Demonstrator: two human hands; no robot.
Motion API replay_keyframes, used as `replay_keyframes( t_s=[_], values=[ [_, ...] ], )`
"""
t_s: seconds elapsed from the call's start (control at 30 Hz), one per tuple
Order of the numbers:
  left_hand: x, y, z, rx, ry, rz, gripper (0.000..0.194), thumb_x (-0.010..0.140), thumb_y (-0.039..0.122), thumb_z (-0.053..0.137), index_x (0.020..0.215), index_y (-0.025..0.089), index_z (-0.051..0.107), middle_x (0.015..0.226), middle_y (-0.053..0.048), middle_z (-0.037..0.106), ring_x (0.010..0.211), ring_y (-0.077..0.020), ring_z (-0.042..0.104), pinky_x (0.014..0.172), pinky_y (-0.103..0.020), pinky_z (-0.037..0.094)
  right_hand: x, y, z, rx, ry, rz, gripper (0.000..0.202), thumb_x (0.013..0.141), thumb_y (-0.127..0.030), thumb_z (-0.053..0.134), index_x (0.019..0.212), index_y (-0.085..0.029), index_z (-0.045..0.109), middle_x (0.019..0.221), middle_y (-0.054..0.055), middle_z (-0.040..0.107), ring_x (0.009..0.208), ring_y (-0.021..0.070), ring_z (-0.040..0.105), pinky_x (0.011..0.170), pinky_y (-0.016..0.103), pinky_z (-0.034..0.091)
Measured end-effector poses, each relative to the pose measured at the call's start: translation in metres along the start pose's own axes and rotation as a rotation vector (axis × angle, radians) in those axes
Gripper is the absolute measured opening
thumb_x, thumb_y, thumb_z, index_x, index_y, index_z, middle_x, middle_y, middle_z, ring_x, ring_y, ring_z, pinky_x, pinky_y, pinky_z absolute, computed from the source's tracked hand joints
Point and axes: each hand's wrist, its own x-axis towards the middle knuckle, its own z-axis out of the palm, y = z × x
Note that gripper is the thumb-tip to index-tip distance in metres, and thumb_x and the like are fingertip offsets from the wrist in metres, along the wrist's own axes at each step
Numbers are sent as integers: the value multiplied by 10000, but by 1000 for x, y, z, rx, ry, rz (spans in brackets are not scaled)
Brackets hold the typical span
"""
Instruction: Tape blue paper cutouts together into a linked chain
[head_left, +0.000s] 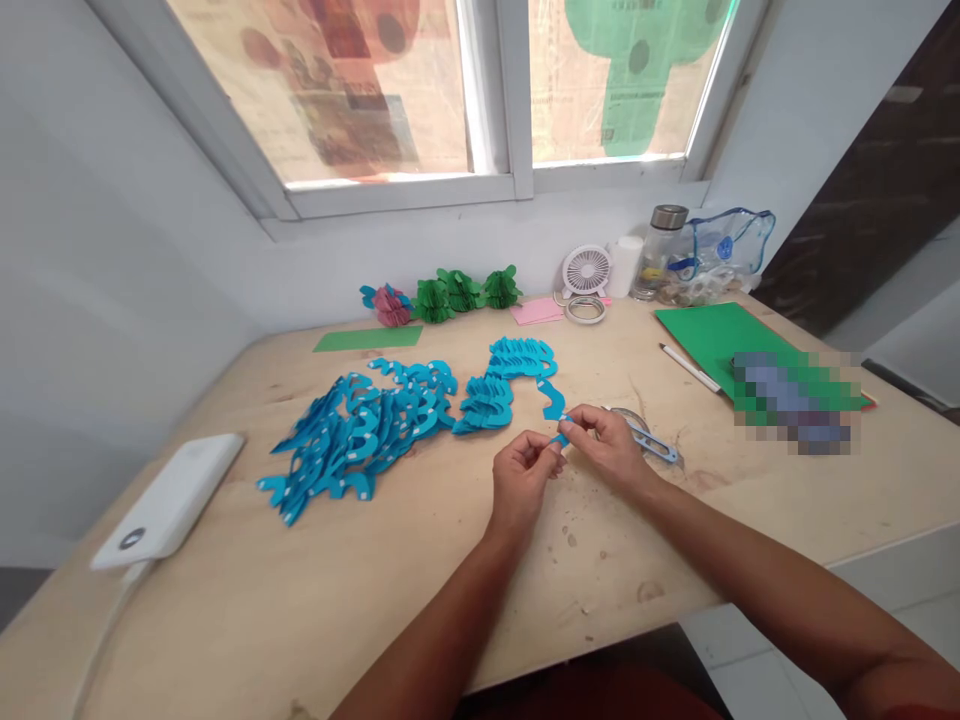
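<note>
A curved blue paper strip (pixel 553 402) is pinched between both my hands above the middle of the table. My left hand (pixel 523 474) closes its fingertips on the strip's near end. My right hand (pixel 604 440) grips the same strip a little farther up, its fingers pressed together. Behind and left of my hands lie folded blue paper pieces (pixel 484 403), with another row (pixel 523 357) just beyond. A large heap of blue cut paper with small white patches (pixel 367 430) spreads farther left. Beside my right hand rests a light blue cutter (pixel 656 444), partly covered by that hand.
A white power bank (pixel 169 500) with a cable lies at the left. Green paper figures (pixel 459 290), a small fan (pixel 586 272), a tape roll (pixel 585 310) and a glass bottle (pixel 660 252) line the wall. Green sheets (pixel 750 350) and a white pen (pixel 690 368) are at the right.
</note>
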Motion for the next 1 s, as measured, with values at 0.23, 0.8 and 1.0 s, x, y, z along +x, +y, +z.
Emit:
replay_keyframes(
  t_s=[0.23, 0.8, 1.0],
  values=[
    [2, -5, -3, 0, 67, 0, 213, 672, 312, 659, 798, 143, 631, 641, -20, 634, 539, -108, 554, 503, -213, 416, 1, 1, -4, -100, 41, -56, 212, 805, -320, 505, 649, -188, 561, 579, -20, 492, 579, 123, 457, 579, 247, 355],
    [6, -1, -7, 100, 224, 133, 352, 638, 326, 708, 940, 151, 665, 859, -67, 683, 791, -165, 621, 667, -261, 485, -7, -1, 2, -649, -15, -463, 181, 818, -232, 522, 647, -178, 546, 630, 22, 582, 648, 147, 506, 640, 277, 315],
    [4, 5, -5, 43, 197, 89, 287, 654, 310, 692, 886, 142, 677, 836, -63, 686, 775, -163, 622, 664, -263, 493, -7, 1, 3, -672, -24, -458, 188, 825, -256, 538, 657, -175, 556, 619, 15, 583, 642, 138, 514, 638, 272, 300]
  ],
)
